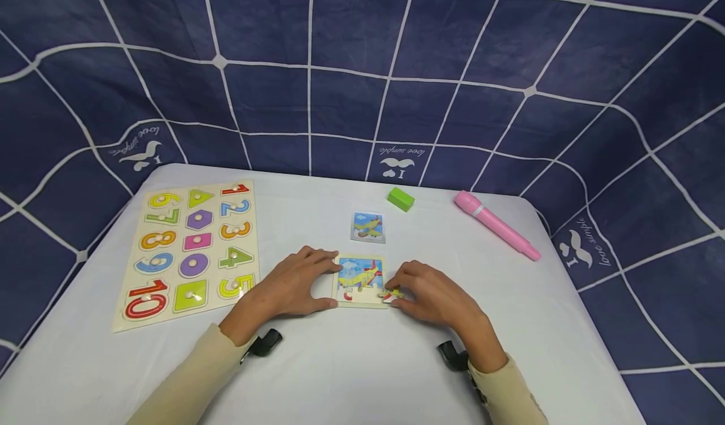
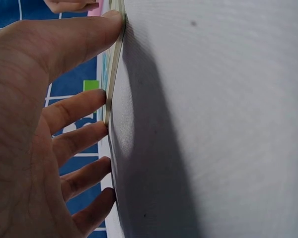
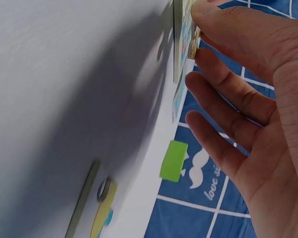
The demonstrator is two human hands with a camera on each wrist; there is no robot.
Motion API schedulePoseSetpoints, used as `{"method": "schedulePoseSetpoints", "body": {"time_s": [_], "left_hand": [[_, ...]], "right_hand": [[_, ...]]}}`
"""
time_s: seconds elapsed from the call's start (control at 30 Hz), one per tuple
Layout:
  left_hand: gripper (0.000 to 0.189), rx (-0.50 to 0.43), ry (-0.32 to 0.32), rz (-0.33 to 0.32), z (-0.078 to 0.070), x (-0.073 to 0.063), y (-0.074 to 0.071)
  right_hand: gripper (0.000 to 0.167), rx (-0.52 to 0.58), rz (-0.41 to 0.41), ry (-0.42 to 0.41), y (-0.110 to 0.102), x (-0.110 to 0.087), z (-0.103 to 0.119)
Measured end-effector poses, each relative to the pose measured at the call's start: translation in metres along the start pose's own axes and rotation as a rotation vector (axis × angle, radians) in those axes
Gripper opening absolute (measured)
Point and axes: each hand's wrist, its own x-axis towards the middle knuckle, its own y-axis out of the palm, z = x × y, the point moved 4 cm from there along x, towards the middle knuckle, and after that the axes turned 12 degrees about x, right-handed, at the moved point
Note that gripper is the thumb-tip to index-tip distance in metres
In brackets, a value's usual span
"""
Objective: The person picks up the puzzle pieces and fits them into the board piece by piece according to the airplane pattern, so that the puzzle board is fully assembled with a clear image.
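A small jigsaw puzzle board [image 1: 360, 306] with an airplane picture lies in the middle of the table, a pale gap showing along its lower part. My left hand [image 1: 294, 284] rests at the board's left side. In the left wrist view its thumb [image 2: 87, 42] and fingertips touch the board's edge, the fingers spread. With thumb and fingers, my right hand [image 1: 430, 293] pinches a puzzle piece [image 1: 391, 295] over the lower right corner of the board. In the right wrist view the piece [image 3: 192, 48] shows edge-on by the thumb, its face largely hidden.
Behind the board lies a small airplane picture card [image 1: 368, 227], with a green block [image 1: 401, 199] farther back. A pink microphone-like toy [image 1: 498, 226] lies at the back right. A large number and shape board [image 1: 189, 255] with knobbed pieces covers the left side. Blue gridded cloth [image 1: 351, 97] hangs behind the table.
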Motion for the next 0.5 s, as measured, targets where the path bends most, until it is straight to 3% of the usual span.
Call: {"method": "schedulePoseSetpoints", "body": {"time_s": [0.5], "left_hand": [[0.07, 0.01, 0.002, -0.007, 0.0, 0.0, 0.0]], "right_hand": [[0.027, -0.002, 0.031, -0.039, 0.005, 0.018, 0.01]]}}
